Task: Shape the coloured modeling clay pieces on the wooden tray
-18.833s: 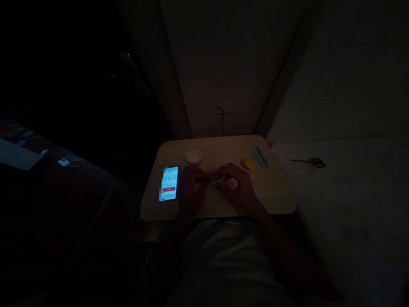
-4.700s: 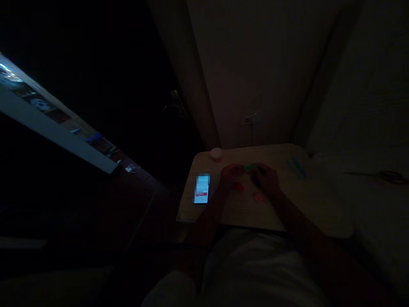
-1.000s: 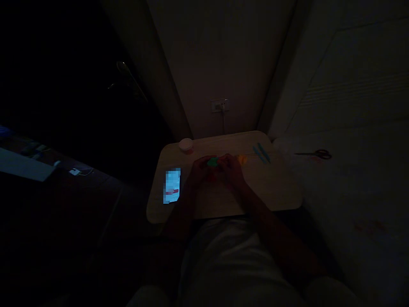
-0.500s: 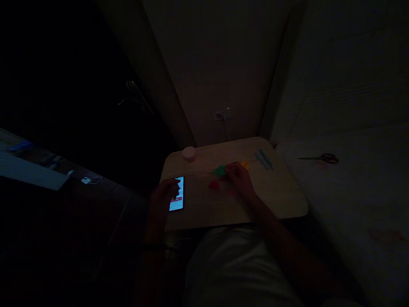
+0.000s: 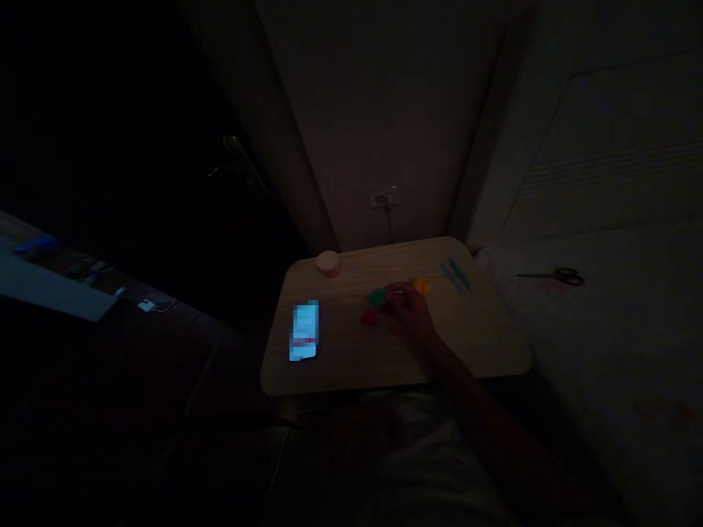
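The room is very dim. My right hand (image 5: 409, 307) is over the middle of the small table, with its fingers closed at the edge of a soft-looking green piece (image 5: 377, 297). What the green piece is made of cannot be made out. Just below it lies a red lump (image 5: 370, 317), and a yellow-orange piece (image 5: 422, 285) sits beyond my knuckles. A smeared, dark reddish shape over my lap appears to be my left hand (image 5: 378, 423); its fingers are lost in the dark. On the table's left side a phone (image 5: 304, 331) glows, its screen blurred out.
The light wooden table (image 5: 340, 369) has rounded corners. A pale lidded tub (image 5: 328, 263) stands at its back left, and two blue stick-like tools (image 5: 456, 274) lie at the back right. Scissors (image 5: 565, 276) rest on the pale surface to the right. A wall socket (image 5: 384, 196) holds a plug.
My left hand has left the phone and moved down toward my lap, uncovering the screen. My right hand stays at the green piece, and the view has shifted slightly.
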A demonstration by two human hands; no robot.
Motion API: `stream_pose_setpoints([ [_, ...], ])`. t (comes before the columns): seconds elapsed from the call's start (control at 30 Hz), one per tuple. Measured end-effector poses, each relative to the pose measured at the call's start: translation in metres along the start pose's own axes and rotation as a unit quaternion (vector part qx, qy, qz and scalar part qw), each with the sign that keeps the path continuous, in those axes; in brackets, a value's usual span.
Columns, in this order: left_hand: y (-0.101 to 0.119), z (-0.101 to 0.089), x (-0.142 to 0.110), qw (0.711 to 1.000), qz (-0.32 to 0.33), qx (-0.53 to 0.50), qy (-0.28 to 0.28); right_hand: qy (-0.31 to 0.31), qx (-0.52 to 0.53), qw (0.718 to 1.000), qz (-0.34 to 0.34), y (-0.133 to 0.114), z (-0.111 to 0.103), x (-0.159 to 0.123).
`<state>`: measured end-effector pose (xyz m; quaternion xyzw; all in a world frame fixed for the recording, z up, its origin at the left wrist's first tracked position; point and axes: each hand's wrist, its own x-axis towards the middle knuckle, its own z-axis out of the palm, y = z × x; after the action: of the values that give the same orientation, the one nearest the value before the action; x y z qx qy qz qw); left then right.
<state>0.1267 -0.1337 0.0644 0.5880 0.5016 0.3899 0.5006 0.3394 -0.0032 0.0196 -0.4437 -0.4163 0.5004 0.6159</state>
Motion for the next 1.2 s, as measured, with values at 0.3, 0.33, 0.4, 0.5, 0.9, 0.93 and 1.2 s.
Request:
stream_pose_setpoints([
  [0.3,-0.029,0.091,0.144,0.917,0.077,-0.281,0.272,0.022,-0.012,1.0,0.006,-0.005,0.008,0.005],
  [0.33,-0.032,0.094,0.156,0.913,0.09,-0.286,0.278,0.033,-0.019,0.999,-0.007,-0.005,0.01,0.008],
  [0.4,-0.038,0.096,0.171,0.915,0.116,-0.288,0.259,0.057,-0.043,0.997,-0.037,-0.002,0.011,0.014],
  [0.5,-0.045,0.09,0.175,0.933,0.122,-0.266,0.21,0.061,-0.088,0.992,-0.064,0.003,0.01,0.019],
  [0.9,-0.046,0.06,0.143,0.97,0.168,-0.131,0.121,0.041,-0.116,0.989,-0.08,0.003,-0.013,0.004],
  [0.93,-0.046,0.061,0.142,0.97,0.166,-0.132,0.122,0.034,-0.119,0.989,-0.079,0.003,-0.015,0.002],
  [1.2,-0.049,0.061,0.141,0.973,0.082,-0.169,0.132,-0.031,-0.119,0.99,-0.064,0.003,-0.015,-0.002],
])
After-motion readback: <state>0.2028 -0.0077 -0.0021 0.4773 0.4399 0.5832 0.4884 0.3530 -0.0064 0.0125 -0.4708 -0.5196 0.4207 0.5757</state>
